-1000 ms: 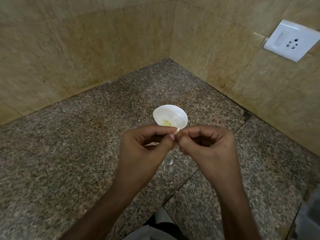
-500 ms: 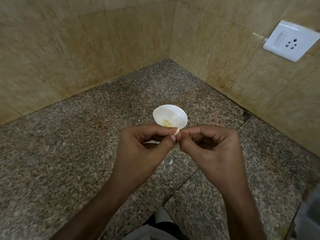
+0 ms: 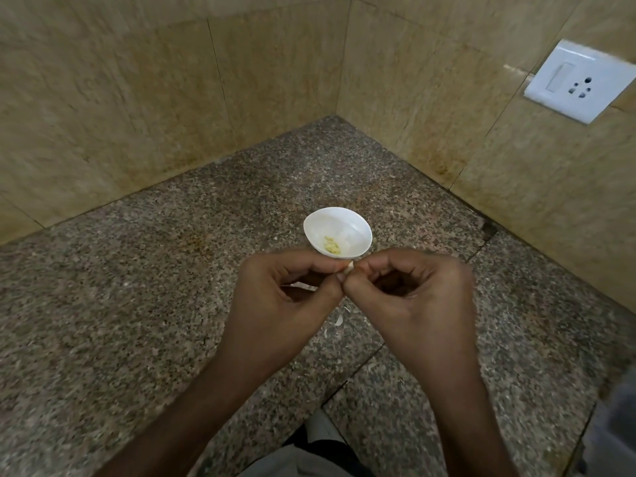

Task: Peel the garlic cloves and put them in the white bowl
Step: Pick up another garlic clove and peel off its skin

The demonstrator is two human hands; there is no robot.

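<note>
Left hand (image 3: 285, 297) and right hand (image 3: 409, 297) pinching garlic clove (image 3: 349, 267), white bowl (image 3: 339, 223) behind

I see the bowl (image 3: 311, 223) on the counter (image 3: 137, 304) just behind the left hand (image 3: 285, 297) and right hand (image 3: 413, 301), a garlic clove (image 3: 349, 267) between them.

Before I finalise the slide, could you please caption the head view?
Left hand and right hand pinch one garlic clove above a granite counter, near the white bowl holding yellowish garlic pieces.
</note>
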